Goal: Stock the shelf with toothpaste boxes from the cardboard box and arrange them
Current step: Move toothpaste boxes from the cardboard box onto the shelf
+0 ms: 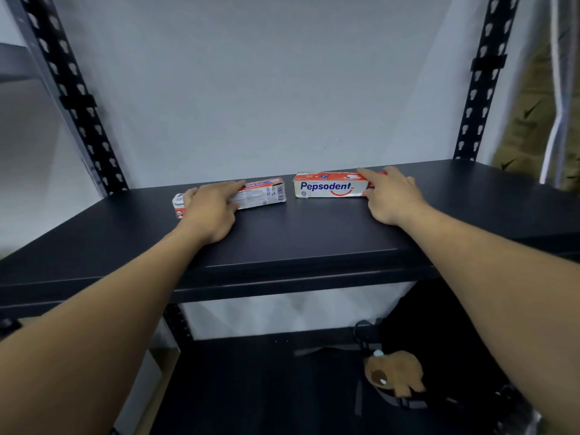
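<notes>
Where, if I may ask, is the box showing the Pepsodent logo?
Head view: the Pepsodent box lies right of centre on the black shelf, under the right hand, beside the other box.

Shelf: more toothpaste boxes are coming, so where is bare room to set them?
Bare: the front strip of the shelf before both boxes, the stretch from the left box to the left upright, and from the right box to the right upright. Crowded: the narrow gap between the boxes, with the left hand and right hand on them.
</notes>
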Motion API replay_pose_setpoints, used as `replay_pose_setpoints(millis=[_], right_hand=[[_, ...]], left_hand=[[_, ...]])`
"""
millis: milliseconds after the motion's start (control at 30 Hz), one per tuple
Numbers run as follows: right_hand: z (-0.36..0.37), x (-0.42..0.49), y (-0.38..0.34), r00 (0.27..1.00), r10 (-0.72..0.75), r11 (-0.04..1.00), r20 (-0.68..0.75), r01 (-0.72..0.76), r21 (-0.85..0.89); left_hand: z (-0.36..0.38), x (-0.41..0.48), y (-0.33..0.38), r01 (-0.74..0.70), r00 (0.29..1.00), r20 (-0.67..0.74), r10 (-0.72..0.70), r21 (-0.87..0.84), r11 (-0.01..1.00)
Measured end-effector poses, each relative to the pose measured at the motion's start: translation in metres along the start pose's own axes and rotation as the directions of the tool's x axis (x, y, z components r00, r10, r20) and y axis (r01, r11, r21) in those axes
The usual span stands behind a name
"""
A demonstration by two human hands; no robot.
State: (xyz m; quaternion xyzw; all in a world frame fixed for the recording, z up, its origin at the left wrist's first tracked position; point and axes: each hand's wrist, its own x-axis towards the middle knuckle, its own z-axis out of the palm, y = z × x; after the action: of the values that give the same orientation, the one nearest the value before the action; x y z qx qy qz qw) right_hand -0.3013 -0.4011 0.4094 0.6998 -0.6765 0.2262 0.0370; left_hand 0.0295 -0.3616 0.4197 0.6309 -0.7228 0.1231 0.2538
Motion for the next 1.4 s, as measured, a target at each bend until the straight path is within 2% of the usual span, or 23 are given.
replay_pose_setpoints(millis=[100,200,533,867,1000,1233,1400], right_hand=[[0.005,0.012,0.001,1.000,0.015,1.000,0.012,-0.015,-0.004],[0.010,0.021,0.002,1.000,0.012,1.000,0.010,-0.012,-0.020],[0.014,0.033,0.007,0.999,-0.032,0.999,-0.041,0.032,-0.015],[-0.003,0.008,-0.003,0.997,-0.004,0.999,-0.071,0.001,-0.034],[-0.015,-0.016,-0.012,0.990,-0.073,0.991,-0.122,0.058,-0.124],[-0.042,-0.076,-0.026,0.983,-0.168,0.985,-0.069,0.165,-0.049],[-0.056,-0.137,-0.039,0.960,-0.262,0.963,-0.102,0.268,0.044]], left_hand=[[0.007,0.012,-0.004,0.016,1.000,0.015,-0.017,0.037,0.999],[0.013,0.018,-0.007,0.024,0.999,-0.029,-0.021,0.099,0.995],[0.018,0.032,-0.006,0.031,0.999,-0.042,-0.025,0.143,0.989],[0.009,0.019,-0.001,-0.001,0.998,-0.065,0.007,0.083,0.997],[-0.003,0.001,0.009,-0.016,0.997,-0.071,0.022,0.082,0.996],[-0.034,-0.055,0.046,-0.013,1.000,0.021,0.014,-0.021,1.000],[-0.054,-0.110,0.077,-0.114,0.992,-0.073,0.107,-0.105,0.988]])
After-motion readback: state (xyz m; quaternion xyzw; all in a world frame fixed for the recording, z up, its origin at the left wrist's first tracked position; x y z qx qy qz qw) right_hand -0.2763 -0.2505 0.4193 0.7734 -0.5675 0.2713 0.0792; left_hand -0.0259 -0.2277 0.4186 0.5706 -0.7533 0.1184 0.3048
